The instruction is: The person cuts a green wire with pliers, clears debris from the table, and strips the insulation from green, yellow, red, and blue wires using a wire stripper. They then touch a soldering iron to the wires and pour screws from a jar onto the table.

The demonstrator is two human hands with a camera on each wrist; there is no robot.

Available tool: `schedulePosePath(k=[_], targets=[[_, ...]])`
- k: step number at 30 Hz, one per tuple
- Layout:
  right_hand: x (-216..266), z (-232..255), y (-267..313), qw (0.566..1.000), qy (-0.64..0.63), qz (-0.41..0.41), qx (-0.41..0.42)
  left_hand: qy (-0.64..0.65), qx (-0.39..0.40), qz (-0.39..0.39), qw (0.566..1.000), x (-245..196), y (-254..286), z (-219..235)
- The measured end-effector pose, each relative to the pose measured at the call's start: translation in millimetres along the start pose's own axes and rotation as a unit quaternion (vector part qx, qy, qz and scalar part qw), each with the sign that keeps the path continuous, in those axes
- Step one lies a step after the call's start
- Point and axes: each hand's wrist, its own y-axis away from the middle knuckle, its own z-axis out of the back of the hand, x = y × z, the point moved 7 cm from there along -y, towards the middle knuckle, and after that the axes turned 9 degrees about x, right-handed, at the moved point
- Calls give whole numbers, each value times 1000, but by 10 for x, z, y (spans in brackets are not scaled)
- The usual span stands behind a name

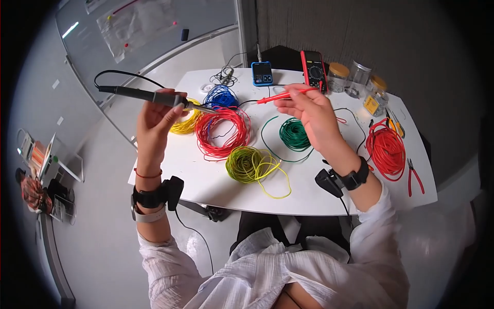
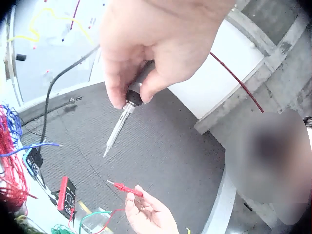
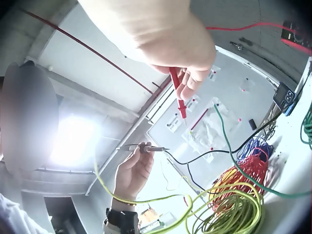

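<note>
My left hand (image 1: 158, 119) grips a soldering iron (image 1: 138, 95) by its dark grey handle, raised over the left side of the table. Its bare metal shaft (image 2: 119, 127) points toward my right hand. In my right hand (image 1: 315, 116), a red multimeter probe (image 1: 272, 97) is pinched between thumb and fingers, its tip facing the iron. A gap separates the two tips in the left wrist view. Below the hands lie a red wire coil (image 1: 222, 153), a blue wire coil (image 1: 221, 96) and a yellow wire coil (image 1: 186, 123).
A red-framed multimeter (image 1: 314, 69) and small blue screen device (image 1: 262, 77) stand at the back, beside lidded jars (image 1: 337, 77). Nearer lie a yellow-green wire coil (image 1: 244, 166), green wire coil (image 1: 295, 135), another red coil (image 1: 387, 154) and red-handled pliers (image 1: 416, 180). A black cable (image 1: 128, 72) trails from the iron.
</note>
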Motion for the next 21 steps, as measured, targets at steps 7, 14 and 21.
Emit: schedulePosePath(k=[7,14,21], targets=[[-209,-138,-266,991,82,-101,41,-1,-41,4,999,137,265,127],[-405,-834,-67,928,178,-197,263,-14,86,26,996,138,504,19],[-533,-852,-7,935,180,-199,234,-48,70,9,996,209,565,-74]])
